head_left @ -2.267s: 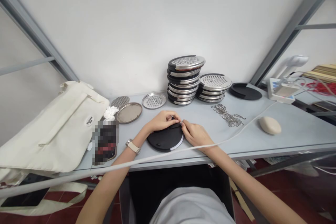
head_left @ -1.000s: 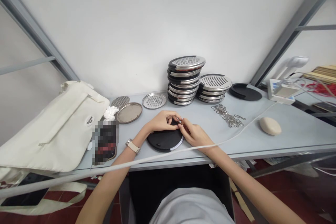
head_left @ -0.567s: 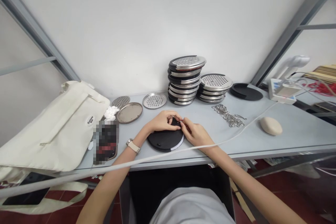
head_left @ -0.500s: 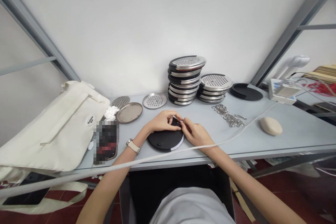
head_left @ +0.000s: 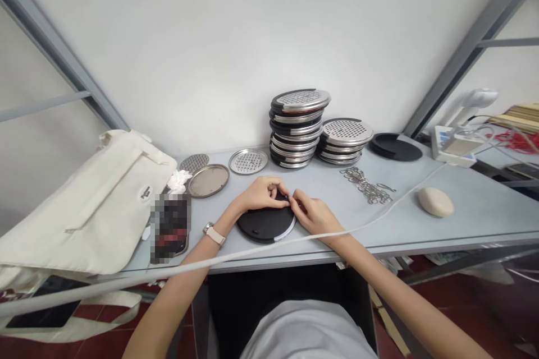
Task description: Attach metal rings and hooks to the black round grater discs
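Note:
A round black disc (head_left: 263, 225) with a silvery edge on its right side lies near the table's front edge. My left hand (head_left: 261, 193) rests over its far part, thumb and fingers curled into a pinch at the far right rim. Meeting it there is my right hand (head_left: 314, 214), its fingers also pinched together. Something small and dark shows between the fingertips, too small to name. To the right lies a heap of small metal hooks (head_left: 368, 185). Loose perforated metal discs, among them a silver grater disc (head_left: 248, 161), and a plain metal lid (head_left: 208, 180) lie behind my left hand.
A tall stack of grater discs in black holders (head_left: 296, 140) and a shorter stack (head_left: 345, 140) stand at the back. Further right are a black holder (head_left: 396, 147), a beige rounded object (head_left: 435, 202) and a power strip (head_left: 452, 148). A white cable (head_left: 236, 258) crosses in front; a cream bag (head_left: 92, 207) lies left.
My fingertips have shifted very slightly at the disc's rim, the left ones a little to the left. The disc and the other things stay where they were.

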Available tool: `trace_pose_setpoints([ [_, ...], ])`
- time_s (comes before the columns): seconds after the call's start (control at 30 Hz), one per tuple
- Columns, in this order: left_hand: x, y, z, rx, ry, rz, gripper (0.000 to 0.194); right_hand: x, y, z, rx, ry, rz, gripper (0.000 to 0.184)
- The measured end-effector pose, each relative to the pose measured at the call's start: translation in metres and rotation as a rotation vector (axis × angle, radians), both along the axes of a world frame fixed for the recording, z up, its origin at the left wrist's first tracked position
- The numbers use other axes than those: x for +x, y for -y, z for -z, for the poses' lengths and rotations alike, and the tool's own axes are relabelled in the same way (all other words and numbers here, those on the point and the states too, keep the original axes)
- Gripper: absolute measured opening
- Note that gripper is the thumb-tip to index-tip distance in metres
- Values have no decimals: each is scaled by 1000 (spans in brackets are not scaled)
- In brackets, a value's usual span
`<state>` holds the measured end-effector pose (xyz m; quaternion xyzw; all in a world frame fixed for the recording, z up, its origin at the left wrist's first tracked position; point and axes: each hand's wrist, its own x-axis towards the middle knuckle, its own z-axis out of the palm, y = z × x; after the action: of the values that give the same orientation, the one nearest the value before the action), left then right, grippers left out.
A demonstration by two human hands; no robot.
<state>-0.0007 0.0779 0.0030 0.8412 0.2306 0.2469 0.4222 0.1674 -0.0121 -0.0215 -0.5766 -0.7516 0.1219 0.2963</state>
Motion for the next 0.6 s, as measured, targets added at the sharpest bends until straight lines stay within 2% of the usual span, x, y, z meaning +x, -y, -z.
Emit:
trace_pose_setpoints([
  [0.27,0,0,-1,-10,-9,24,21,0,1,-1,12,19,-15,20],
  [0.6,-1,0,-3,79,-29,30,26,1,0,2,19,97,30,26],
])
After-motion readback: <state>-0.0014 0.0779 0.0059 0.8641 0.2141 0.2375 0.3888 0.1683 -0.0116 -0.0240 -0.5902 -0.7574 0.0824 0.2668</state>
